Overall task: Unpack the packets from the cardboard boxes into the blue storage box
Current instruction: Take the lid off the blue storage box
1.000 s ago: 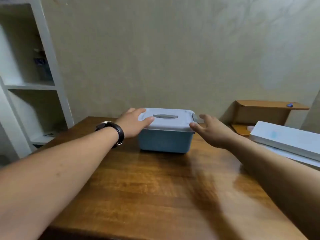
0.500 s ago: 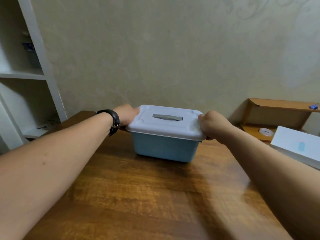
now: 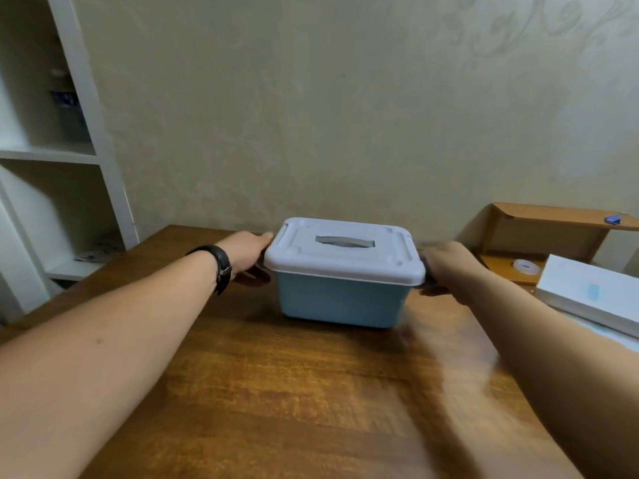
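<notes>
Head view | rectangular blue plastic storage box (image 3: pixel 340 300), pale lilac lid (image 3: pixel 345 254) shut, grey handle flat; on brown wooden table (image 3: pixel 294 392) near wall | left hand (image 3: pixel 247 254) and right hand (image 3: pixel 449 267) clasp its lid ends

One blue storage box, two hands, a handful of single items around them.

On the one table (image 3: pixel 311 392) stands one blue storage box (image 3: pixel 340 299) with one pale lid (image 3: pixel 345 257); two hands, left hand (image 3: pixel 247 252) and right hand (image 3: pixel 449 262), and one wristwatch (image 3: pixel 221 267). To the right: one open cardboard box (image 3: pixel 543 233), one tape roll (image 3: pixel 522 266), one white box (image 3: pixel 594 295), perhaps one small blue clip (image 3: pixel 613 219).
</notes>
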The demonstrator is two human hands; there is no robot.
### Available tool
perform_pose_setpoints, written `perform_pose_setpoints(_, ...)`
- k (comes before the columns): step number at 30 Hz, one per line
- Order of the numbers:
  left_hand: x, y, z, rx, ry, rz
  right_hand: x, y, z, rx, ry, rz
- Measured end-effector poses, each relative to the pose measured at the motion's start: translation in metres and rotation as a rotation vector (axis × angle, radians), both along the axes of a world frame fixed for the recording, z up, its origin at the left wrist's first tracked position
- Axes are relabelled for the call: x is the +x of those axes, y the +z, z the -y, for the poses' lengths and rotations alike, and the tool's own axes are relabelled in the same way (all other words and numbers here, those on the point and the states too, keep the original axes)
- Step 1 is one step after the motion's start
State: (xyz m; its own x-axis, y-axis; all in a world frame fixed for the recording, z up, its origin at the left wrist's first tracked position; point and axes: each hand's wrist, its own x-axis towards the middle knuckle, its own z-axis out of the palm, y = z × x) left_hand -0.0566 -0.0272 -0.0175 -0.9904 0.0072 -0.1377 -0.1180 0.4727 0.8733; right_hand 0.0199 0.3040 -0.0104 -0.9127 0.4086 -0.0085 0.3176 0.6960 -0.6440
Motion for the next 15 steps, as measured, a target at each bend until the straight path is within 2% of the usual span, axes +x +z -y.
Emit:
perform_pose_setpoints(2, 0.0, 0.003, 0.008, -0.183, 0.032, -0.223, 0.001, 0.018, -0.003, 0.228, 0.003, -0.152)
perform_pose_setpoints(3, 0.004, 0.008, 0.01, -0.209, 0.061, -0.354, 0.005, 0.031, 0.002, 0.266, 0.024, -0.247)
perform_pose_setpoints(5, 0.011, 0.014, 0.008, -0.128, 0.03, -0.476, 0.018, 0.059, 0.019, 0.305, 0.241, -0.312)
perform_pose_setpoints(7, 0.02, 0.001, 0.002, -0.047, -0.093, -0.452, 0.024, 0.067, 0.045, 0.412, 0.536, -0.179)
perform_pose_setpoints(9, 0.022, -0.02, -0.003, 0.098, -0.135, -0.394, 0.017, 0.062, 0.066, 0.487, 0.671, -0.051)
perform_pose_setpoints(12, 0.022, -0.052, -0.013, 0.333, -0.023, -0.351, -0.012, 0.049, 0.077, 0.568, 0.666, -0.065)
perform_pose_setpoints(15, 0.03, -0.071, -0.022, 0.413, 0.058, -0.407, -0.033, 0.048, 0.08, 0.656, 0.632, -0.074)
